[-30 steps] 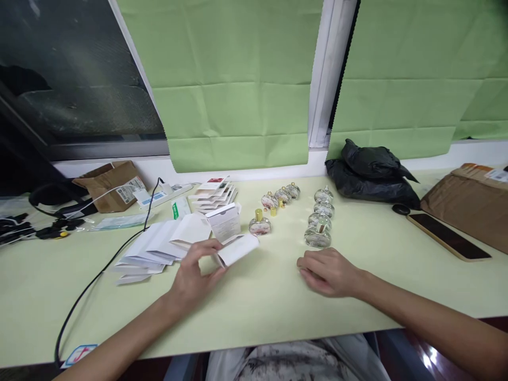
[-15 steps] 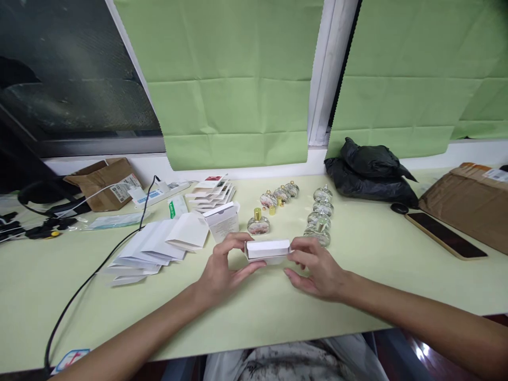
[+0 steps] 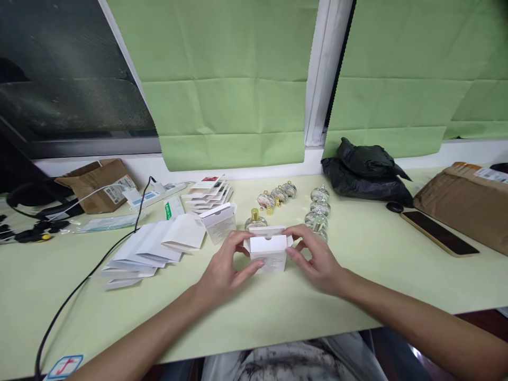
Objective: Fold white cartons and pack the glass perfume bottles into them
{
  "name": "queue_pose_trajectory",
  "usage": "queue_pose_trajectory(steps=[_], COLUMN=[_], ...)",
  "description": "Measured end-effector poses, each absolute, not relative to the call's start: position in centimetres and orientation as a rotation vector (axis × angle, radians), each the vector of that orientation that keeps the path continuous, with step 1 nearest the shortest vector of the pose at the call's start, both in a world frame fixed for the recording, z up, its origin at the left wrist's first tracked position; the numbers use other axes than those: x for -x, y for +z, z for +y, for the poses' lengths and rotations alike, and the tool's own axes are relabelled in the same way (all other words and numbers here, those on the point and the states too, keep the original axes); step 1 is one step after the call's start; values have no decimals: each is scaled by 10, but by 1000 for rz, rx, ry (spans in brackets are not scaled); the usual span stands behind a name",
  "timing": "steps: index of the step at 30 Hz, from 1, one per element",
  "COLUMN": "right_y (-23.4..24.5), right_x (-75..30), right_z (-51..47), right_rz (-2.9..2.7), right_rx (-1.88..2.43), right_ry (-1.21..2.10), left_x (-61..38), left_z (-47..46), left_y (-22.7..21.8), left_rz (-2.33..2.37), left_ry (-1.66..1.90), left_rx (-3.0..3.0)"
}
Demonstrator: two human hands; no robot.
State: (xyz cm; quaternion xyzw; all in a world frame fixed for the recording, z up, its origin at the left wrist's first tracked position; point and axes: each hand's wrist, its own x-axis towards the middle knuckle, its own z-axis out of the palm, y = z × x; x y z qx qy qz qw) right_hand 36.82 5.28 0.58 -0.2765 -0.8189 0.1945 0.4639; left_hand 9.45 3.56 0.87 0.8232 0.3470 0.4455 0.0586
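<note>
A small white carton (image 3: 269,258) with printed text stands between my hands, its top flaps raised at the back and sides. My left hand (image 3: 227,264) grips the carton's left side, thumb on the front face. Its right side is held by my right hand (image 3: 313,259), fingers at the top edge. Just behind the carton, partly hidden by it, is a round glass perfume bottle (image 3: 254,219) with a gold neck. Another white carton (image 3: 219,224) with its lid up stands to the left.
Flattened white cartons (image 3: 151,246) lie fanned at left, with stacked white cards (image 3: 209,194) behind. More perfume bottles (image 3: 319,207) form a row at right; several others stand farther back near gold caps (image 3: 270,210). A phone (image 3: 438,233), black bag (image 3: 367,174) and black cable (image 3: 75,293) are around.
The carton has tipped from showing its narrow end to standing upright, with its printed front and raised flaps visible. My right hand has closed in on its right side.
</note>
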Motion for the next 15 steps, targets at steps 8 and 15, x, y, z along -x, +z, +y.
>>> queue_pose_trajectory(steps=[8,15], right_y=[2,-2], right_x=[-377,-378], right_z=[54,54], right_rz=[-2009,-1993], right_rx=[666,606], right_ry=[162,-15], left_x=[-87,-87], left_z=[38,35], left_y=[18,16], left_rz=[1086,995], left_ry=[1555,1579], left_rx=[-2701,-2677])
